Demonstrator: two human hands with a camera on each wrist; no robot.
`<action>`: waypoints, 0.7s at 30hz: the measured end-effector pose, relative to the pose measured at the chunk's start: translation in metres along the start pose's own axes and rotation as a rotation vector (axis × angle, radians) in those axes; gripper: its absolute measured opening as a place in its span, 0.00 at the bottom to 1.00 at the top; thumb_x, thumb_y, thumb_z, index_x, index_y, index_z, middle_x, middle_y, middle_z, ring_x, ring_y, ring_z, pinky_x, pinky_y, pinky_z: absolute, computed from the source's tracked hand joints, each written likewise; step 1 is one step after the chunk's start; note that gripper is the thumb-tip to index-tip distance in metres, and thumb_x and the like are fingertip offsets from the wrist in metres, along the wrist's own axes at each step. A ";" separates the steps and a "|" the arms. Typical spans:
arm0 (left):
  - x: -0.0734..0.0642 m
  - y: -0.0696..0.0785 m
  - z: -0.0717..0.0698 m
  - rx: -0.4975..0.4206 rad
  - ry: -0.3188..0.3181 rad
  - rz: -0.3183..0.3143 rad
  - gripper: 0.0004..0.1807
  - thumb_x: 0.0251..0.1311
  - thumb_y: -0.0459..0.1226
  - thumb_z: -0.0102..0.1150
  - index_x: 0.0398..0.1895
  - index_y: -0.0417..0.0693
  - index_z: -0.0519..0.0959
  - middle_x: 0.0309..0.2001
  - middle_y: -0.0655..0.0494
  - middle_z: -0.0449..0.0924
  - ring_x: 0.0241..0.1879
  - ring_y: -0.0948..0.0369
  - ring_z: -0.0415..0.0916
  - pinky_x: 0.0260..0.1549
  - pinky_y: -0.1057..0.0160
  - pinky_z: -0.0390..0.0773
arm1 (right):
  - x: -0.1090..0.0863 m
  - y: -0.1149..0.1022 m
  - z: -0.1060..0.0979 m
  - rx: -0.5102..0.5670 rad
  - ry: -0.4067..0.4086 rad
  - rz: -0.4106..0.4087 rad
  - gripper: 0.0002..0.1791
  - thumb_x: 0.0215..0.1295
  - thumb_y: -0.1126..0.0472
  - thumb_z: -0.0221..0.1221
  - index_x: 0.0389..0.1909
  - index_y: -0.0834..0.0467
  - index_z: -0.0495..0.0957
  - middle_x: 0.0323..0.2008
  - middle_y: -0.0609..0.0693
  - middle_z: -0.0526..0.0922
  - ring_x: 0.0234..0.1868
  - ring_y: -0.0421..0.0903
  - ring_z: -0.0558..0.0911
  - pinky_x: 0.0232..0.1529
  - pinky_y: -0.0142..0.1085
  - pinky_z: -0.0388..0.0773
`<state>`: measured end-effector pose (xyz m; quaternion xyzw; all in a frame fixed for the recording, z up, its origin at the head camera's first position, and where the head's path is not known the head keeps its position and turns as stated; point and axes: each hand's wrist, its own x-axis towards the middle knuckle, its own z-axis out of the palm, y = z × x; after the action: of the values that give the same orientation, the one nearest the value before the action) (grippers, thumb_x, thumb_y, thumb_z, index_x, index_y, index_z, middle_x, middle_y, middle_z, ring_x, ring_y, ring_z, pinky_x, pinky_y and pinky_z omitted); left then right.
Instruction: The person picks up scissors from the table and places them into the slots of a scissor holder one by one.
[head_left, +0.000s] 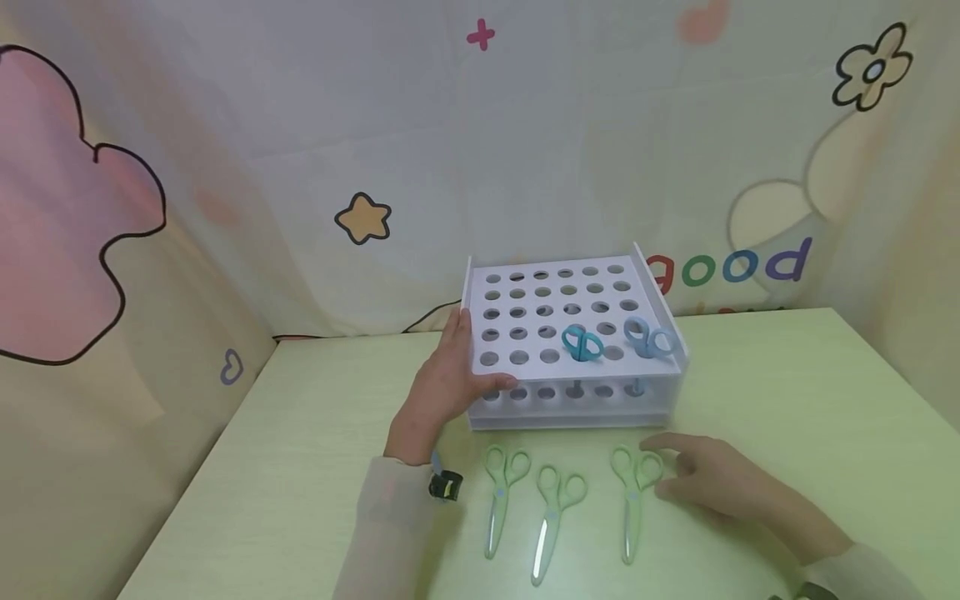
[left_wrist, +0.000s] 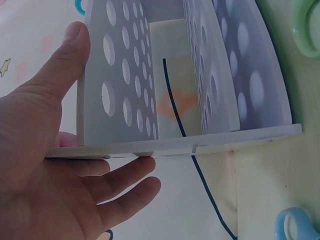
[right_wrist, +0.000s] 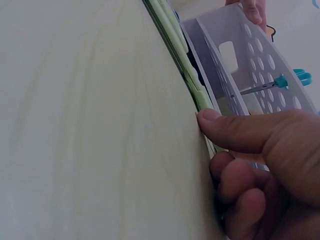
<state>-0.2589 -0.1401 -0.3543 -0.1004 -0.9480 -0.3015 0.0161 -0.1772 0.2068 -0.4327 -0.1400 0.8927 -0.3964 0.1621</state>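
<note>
A white rack (head_left: 555, 321) with rows of round holes stands on the table. My left hand (head_left: 442, 375) grips its left side. In the left wrist view, the thumb lies at the front edge of the upper plate and the fingers lie behind the side panel (left_wrist: 175, 146). Teal scissors (head_left: 582, 343) and pale blue scissors (head_left: 647, 339) stand blade-down in front-right holes. Three green scissors lie before the rack: left (head_left: 501, 492), middle (head_left: 552, 517) and right (head_left: 632, 500). My right hand (head_left: 712, 473) pinches the right pair's handle, its thumb (right_wrist: 212, 117) against the green plastic.
The pale wooden table (head_left: 315, 450) spreads to both sides of the rack. A printed curtain (head_left: 420, 150) hangs right behind the rack and at the sides. A band with a black piece (head_left: 446, 485) sits at my left wrist.
</note>
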 end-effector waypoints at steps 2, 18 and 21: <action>0.000 0.000 -0.001 -0.001 0.001 0.001 0.70 0.50 0.58 0.75 0.82 0.45 0.36 0.82 0.55 0.30 0.70 0.49 0.60 0.64 0.50 0.65 | 0.000 -0.002 0.000 -0.022 0.010 -0.022 0.29 0.62 0.55 0.69 0.64 0.55 0.75 0.21 0.50 0.71 0.13 0.44 0.71 0.14 0.37 0.69; 0.000 -0.001 0.000 -0.029 -0.003 0.005 0.69 0.50 0.57 0.76 0.82 0.47 0.36 0.82 0.55 0.30 0.71 0.50 0.58 0.64 0.50 0.65 | 0.001 0.014 -0.011 0.125 -0.101 -0.091 0.21 0.64 0.54 0.68 0.52 0.56 0.73 0.21 0.52 0.76 0.13 0.46 0.75 0.14 0.38 0.71; 0.000 -0.002 0.001 -0.026 -0.001 0.002 0.69 0.49 0.57 0.76 0.82 0.47 0.37 0.82 0.55 0.30 0.71 0.50 0.59 0.63 0.51 0.65 | 0.000 0.015 -0.013 0.186 -0.132 -0.108 0.19 0.67 0.57 0.66 0.53 0.58 0.71 0.22 0.54 0.77 0.14 0.47 0.76 0.15 0.39 0.73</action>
<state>-0.2596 -0.1411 -0.3557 -0.1018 -0.9439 -0.3138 0.0148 -0.1843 0.2254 -0.4354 -0.1981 0.8307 -0.4756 0.2110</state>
